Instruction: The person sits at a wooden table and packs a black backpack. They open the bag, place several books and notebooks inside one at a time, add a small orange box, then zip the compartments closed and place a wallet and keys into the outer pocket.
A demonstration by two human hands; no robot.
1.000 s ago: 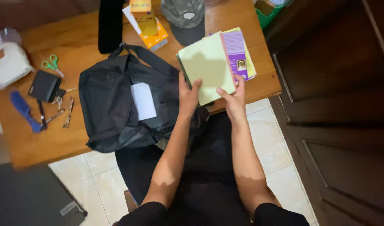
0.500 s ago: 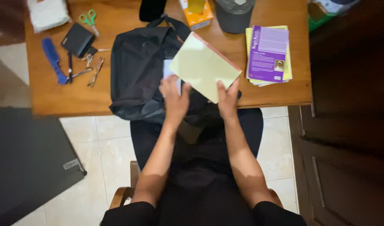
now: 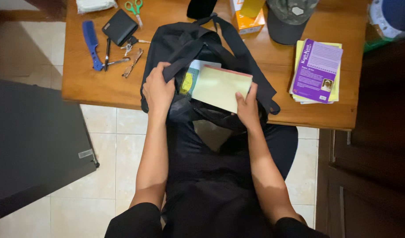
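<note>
A wooden surface [image 3: 101,88] carries a black backpack [image 3: 176,48] lying at its near edge. The loading step is judged to be in hand: the bag's mouth is held open by the left hand [image 3: 158,90], closed on a strap, while a pale green book [image 3: 220,87] is pinched at its lower corner by the right hand [image 3: 246,108] and stands partly inside. Deeper insertion is called for next. Inside, a white sheet and something yellow, possibly a second book, are seen.
</note>
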